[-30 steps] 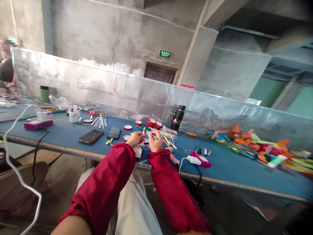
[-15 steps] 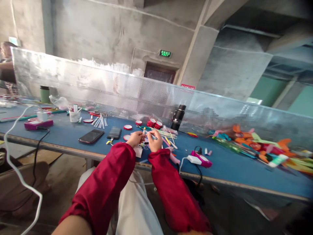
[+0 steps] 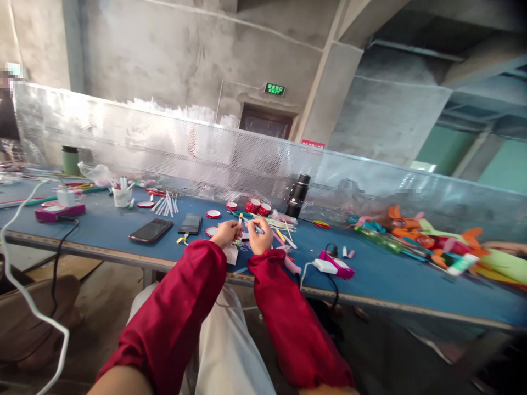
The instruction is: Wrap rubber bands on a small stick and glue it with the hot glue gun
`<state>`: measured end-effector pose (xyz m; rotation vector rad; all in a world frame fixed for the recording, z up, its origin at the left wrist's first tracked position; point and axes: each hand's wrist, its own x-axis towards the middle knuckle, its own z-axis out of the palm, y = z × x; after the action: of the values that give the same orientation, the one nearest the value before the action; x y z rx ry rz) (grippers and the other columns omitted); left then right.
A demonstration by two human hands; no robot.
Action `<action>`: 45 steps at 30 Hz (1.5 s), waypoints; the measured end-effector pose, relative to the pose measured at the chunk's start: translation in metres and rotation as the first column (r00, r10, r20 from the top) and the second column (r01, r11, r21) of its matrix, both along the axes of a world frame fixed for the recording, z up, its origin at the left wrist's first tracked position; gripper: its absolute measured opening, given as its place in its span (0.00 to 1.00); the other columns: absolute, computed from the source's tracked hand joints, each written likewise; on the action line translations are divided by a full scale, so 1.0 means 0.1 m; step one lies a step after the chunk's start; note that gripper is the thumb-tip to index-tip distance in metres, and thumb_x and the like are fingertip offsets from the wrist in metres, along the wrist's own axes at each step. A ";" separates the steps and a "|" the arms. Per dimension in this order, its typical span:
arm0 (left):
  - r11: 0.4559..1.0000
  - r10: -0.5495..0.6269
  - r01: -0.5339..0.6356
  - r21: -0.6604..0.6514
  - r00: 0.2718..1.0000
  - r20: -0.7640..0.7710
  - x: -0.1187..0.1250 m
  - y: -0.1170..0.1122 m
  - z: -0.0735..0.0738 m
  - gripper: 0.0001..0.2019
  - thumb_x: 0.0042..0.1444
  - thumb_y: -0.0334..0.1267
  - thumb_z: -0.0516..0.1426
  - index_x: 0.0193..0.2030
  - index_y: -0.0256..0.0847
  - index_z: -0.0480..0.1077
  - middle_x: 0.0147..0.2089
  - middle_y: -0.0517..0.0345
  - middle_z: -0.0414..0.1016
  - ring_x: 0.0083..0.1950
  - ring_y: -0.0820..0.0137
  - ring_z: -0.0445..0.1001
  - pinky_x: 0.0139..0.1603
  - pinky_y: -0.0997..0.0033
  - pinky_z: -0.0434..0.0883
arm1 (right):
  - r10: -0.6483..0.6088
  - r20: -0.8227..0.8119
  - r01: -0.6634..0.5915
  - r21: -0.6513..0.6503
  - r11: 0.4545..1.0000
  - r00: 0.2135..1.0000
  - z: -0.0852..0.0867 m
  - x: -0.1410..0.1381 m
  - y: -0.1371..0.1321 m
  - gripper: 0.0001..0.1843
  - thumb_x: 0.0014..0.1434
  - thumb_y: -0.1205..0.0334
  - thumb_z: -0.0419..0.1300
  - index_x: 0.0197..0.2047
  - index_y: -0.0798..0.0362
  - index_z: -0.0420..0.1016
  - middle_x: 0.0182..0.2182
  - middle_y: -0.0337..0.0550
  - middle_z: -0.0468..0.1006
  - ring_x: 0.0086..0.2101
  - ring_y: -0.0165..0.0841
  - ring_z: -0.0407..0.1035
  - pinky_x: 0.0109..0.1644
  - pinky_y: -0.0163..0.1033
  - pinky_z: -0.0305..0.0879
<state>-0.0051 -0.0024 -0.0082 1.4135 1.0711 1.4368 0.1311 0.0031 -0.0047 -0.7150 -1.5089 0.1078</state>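
My left hand (image 3: pixel 224 235) is closed in a pinch above the table's near edge. A short, pale stick with a yellowish part (image 3: pixel 240 218) stands up from its fingertips. Just to the right, my right hand (image 3: pixel 261 237) is closed too, its fingertips a small gap from the stick. Something pale and bluish shows in its fingers, too small to name. Below the hands lie a white piece of paper (image 3: pixel 231 255) and small coloured bits. Red-rimmed round lids (image 3: pixel 213 214) sit just behind my left hand.
A phone (image 3: pixel 151 230), a white cup of pens (image 3: pixel 122 196) and a purple power strip (image 3: pixel 60 211) lie left. Behind stands a black thermos (image 3: pixel 297 196) by a perforated metal screen (image 3: pixel 263 159). Right are another purple power strip (image 3: pixel 341 266) and colourful plastic pieces (image 3: pixel 424 238).
The view has shifted slightly left to right, so things sit a little further left. Both hands keep nearly the same pose. Another person's arm now shows at the far right.
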 end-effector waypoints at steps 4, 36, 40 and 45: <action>1.000 0.003 -0.003 0.004 1.000 -0.023 0.00 -0.01 0.01 0.08 0.60 0.34 0.56 0.31 0.36 0.70 0.22 0.61 0.68 0.20 0.79 0.61 0.22 0.77 0.55 | -0.017 0.023 0.017 0.009 1.000 1.000 0.00 0.00 0.01 0.09 0.61 0.54 0.58 0.30 0.47 0.71 0.28 0.40 0.79 0.32 0.35 0.74 0.40 0.38 0.70; 1.000 -0.013 0.014 0.010 1.000 -0.028 0.00 -0.01 0.02 0.08 0.60 0.37 0.58 0.31 0.36 0.70 0.23 0.61 0.69 0.20 0.79 0.61 0.22 0.78 0.56 | 0.040 0.025 -0.039 -0.025 0.999 0.999 0.00 0.00 0.00 0.09 0.61 0.55 0.58 0.30 0.47 0.70 0.28 0.39 0.80 0.31 0.35 0.75 0.40 0.38 0.70; 1.000 -0.018 0.018 -0.004 0.999 -0.029 0.00 -0.02 0.03 0.08 0.58 0.37 0.59 0.31 0.36 0.70 0.23 0.61 0.69 0.20 0.80 0.61 0.22 0.78 0.55 | -0.032 -0.033 0.031 -0.022 0.999 0.999 0.00 0.00 0.01 0.09 0.60 0.55 0.58 0.30 0.47 0.70 0.28 0.39 0.80 0.31 0.36 0.75 0.40 0.39 0.70; 1.000 -0.018 0.018 -0.002 1.000 -0.023 0.00 -0.02 0.03 0.08 0.58 0.38 0.60 0.31 0.36 0.70 0.24 0.61 0.69 0.20 0.80 0.61 0.21 0.78 0.55 | 0.026 0.010 -0.025 -0.017 1.000 1.000 0.00 0.00 0.01 0.09 0.60 0.55 0.58 0.30 0.47 0.70 0.27 0.39 0.80 0.31 0.36 0.76 0.39 0.38 0.70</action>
<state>-0.0051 -0.0044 -0.0052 1.4384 1.0717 1.4093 0.1310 0.0044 -0.0052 -0.7112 -1.5287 0.1367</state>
